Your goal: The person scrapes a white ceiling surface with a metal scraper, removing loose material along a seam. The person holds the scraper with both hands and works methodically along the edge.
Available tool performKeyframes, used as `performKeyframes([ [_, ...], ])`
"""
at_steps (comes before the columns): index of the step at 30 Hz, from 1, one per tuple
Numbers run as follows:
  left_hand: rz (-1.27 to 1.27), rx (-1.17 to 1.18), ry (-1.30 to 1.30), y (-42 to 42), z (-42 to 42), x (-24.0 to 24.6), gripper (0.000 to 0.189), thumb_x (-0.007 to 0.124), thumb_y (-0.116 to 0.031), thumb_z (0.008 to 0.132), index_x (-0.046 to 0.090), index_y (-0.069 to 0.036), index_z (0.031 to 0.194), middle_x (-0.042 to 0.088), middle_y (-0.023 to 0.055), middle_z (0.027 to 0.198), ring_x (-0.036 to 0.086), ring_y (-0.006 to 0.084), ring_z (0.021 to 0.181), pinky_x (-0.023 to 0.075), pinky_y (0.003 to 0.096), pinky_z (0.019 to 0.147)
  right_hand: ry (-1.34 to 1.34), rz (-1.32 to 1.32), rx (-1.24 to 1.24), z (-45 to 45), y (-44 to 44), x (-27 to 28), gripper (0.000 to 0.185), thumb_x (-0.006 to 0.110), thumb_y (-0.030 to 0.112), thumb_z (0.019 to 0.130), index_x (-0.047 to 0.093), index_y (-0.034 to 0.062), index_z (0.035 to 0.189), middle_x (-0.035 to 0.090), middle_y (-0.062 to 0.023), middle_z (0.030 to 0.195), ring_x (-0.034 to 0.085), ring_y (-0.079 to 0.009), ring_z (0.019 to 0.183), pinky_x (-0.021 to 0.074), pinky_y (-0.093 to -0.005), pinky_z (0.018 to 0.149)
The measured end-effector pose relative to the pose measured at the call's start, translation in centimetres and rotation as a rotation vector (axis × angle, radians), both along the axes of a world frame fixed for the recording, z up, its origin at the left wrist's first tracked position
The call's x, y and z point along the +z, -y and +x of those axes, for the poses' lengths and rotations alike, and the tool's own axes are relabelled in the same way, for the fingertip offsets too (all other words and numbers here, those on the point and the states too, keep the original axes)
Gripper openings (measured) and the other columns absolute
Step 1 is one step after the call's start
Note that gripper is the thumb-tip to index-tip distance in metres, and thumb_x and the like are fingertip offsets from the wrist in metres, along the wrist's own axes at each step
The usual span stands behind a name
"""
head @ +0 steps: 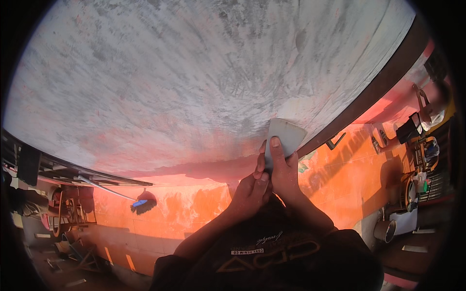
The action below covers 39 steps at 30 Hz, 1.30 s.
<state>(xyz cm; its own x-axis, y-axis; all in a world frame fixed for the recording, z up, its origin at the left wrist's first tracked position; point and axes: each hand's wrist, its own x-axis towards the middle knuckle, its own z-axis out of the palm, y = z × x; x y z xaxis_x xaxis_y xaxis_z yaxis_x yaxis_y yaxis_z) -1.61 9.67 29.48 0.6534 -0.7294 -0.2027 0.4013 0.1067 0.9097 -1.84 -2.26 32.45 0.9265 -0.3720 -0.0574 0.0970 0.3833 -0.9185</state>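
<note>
A flat, pale scraper blade (287, 134) rests against a large wall (174, 83) smeared white and grey over pink. My right hand (284, 171) grips the scraper, with its thumb pressed flat on the near face. Close beside it, my left hand (251, 191) is closed around the scraper's lower end, and its thumb lies near the bottom edge. Some fingers show along the blade's left side, partly hidden behind it. Below the blade, the coating gives way to a bare pink strip (204, 169).
A dark brown band (367, 98) borders the wall on the right. At left, a broom (143, 204) with a blue head and pale handle stands over the orange tiled floor (174, 207). Another person (424, 116) is at far right, near wooden chairs (424, 156) and a bucket (385, 231).
</note>
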Motion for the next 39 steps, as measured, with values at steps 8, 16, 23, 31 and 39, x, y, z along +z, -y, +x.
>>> performKeyframes([
  [8, 0.000, 0.004, -0.016, 0.3, -0.1, 1.3, 0.034, 0.034, -0.032, 0.105, 0.047, -0.006, 0.088, 0.043, -0.0010, 0.064, 0.039, 0.0076, 0.055, 0.0333, 0.0234, 0.050, -0.038, -0.002, 0.001, 0.0, 0.1, 2.1, 0.038, 0.051, 0.037, 0.101, 0.055, 0.0027, 0.087, 0.054, -0.0051, 0.059, 0.053, -0.0121, 0.049, 0.0450, -0.0253, 0.047],
  [16, -0.033, 0.089, -0.065, 1.1, -0.6, 2.4, 0.032, 0.038, -0.029, 0.105, 0.048, -0.003, 0.089, 0.042, -0.0009, 0.066, 0.039, 0.0070, 0.056, 0.0330, 0.0229, 0.050, -0.091, -0.044, -0.039, -0.5, -0.1, 1.3, 0.038, 0.050, 0.040, 0.100, 0.054, 0.0033, 0.090, 0.054, -0.0056, 0.059, 0.055, -0.0129, 0.047, 0.0439, -0.0249, 0.042],
  [23, -0.049, 0.063, -0.093, 1.0, -0.9, 1.8, 0.032, 0.039, -0.030, 0.105, 0.047, -0.004, 0.088, 0.041, -0.0011, 0.066, 0.037, 0.0066, 0.057, 0.0318, 0.0233, 0.050, -0.072, -0.015, -0.020, -0.6, 0.2, 1.7, 0.039, 0.051, 0.039, 0.100, 0.056, 0.0015, 0.089, 0.056, -0.0053, 0.063, 0.056, -0.0123, 0.050, 0.0453, -0.0250, 0.046],
  [31, -0.041, 0.027, -0.113, 0.7, -0.5, 2.5, 0.030, 0.039, -0.028, 0.105, 0.048, -0.004, 0.088, 0.043, -0.0016, 0.068, 0.038, 0.0063, 0.057, 0.0326, 0.0225, 0.052, -0.087, -0.055, -0.020, -0.7, 0.3, 2.1, 0.040, 0.051, 0.040, 0.100, 0.057, 0.0018, 0.089, 0.056, -0.0045, 0.062, 0.055, -0.0118, 0.050, 0.0450, -0.0245, 0.046],
  [39, -0.075, 0.039, 0.035, 1.2, -0.4, 1.3, 0.036, 0.032, -0.036, 0.106, 0.047, -0.007, 0.091, 0.041, -0.0001, 0.063, 0.035, 0.0060, 0.051, 0.0292, 0.0212, 0.046, -0.036, -0.070, -0.031, -0.3, 0.2, 3.3, 0.039, 0.051, 0.039, 0.100, 0.056, 0.0018, 0.088, 0.056, -0.0043, 0.062, 0.054, -0.0111, 0.049, 0.0448, -0.0248, 0.046],
])
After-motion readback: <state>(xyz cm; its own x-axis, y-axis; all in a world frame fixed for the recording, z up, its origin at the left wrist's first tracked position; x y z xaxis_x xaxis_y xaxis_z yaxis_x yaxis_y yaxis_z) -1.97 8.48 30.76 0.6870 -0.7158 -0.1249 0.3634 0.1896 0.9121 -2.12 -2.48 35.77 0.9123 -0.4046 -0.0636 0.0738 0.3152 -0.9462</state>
